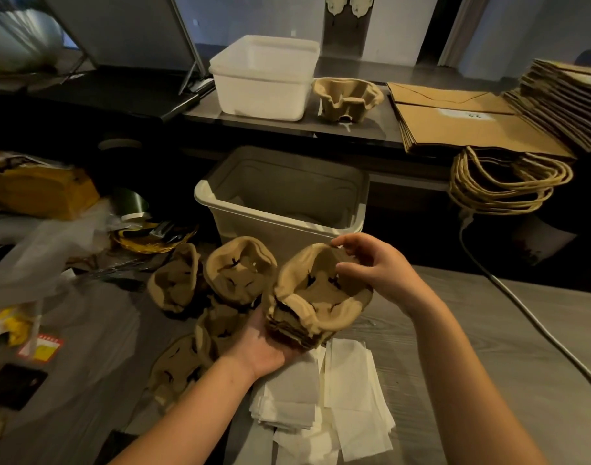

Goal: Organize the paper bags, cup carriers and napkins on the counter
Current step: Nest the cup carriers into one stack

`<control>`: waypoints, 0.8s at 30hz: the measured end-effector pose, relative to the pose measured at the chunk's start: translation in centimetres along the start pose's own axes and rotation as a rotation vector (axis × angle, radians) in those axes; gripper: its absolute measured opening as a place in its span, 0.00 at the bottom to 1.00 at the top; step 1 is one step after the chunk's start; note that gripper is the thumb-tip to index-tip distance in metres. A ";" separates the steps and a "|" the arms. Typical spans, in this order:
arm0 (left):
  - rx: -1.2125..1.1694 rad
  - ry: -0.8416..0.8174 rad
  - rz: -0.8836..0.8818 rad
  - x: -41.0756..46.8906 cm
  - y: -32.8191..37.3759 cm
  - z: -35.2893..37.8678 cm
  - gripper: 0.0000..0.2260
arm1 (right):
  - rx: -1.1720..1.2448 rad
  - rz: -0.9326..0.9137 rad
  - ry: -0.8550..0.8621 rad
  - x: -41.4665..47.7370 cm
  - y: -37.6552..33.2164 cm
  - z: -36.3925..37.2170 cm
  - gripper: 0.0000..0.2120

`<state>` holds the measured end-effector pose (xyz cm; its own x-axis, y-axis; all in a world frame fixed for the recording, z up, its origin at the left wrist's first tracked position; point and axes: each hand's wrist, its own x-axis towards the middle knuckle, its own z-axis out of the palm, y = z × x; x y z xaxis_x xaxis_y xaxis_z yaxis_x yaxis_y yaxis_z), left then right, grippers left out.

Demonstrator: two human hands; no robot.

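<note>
A person's left hand [267, 347] cradles a nested stack of cup carriers [317, 297] above the tabletop [488, 330]; the right hand [378, 266] pinches its rim. Light, crushable pulp, best supported underneath.

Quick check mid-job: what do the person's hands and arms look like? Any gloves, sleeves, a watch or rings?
The left hand and the right hand are both ungloved. No ring, watch or wristband shows on either. No sleeves are in view: both are uncovered from the wrist down to the picture's bottom edge.
</note>
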<state>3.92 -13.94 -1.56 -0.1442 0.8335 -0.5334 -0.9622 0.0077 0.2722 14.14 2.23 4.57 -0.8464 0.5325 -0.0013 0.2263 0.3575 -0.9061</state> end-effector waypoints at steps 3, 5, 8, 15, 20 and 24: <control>0.021 0.100 -0.007 -0.1 0.1 0.2 0.20 | 0.007 -0.010 0.024 0.3 -0.5 -0.1 0.14; 0.022 0.127 -0.047 0.1 0.3 -0.1 0.20 | -0.050 -0.023 -0.054 0.6 -0.9 0.1 0.12; 0.013 0.136 -0.064 0.1 0.7 -0.2 0.19 | -0.192 -0.070 -0.087 1.1 -1.2 1.2 0.13; -0.024 0.127 0.005 -0.8 1.7 1.5 0.23 | -0.222 -0.103 0.050 1.5 -0.6 3.5 0.17; 0.034 0.150 -0.033 -0.8 2.1 1.7 0.22 | -0.113 -0.074 0.188 2.0 -0.3 3.8 0.10; -0.043 0.099 -0.011 -1.5 2.6 2.1 0.25 | 0.338 0.179 0.509 1.4 1.9 4.2 0.10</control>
<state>2.14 -14.02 1.59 -0.1539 0.7747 -0.6133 -0.9725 -0.0090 0.2328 11.38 0.44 1.11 -0.4559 0.8892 -0.0393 0.1082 0.0115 -0.9941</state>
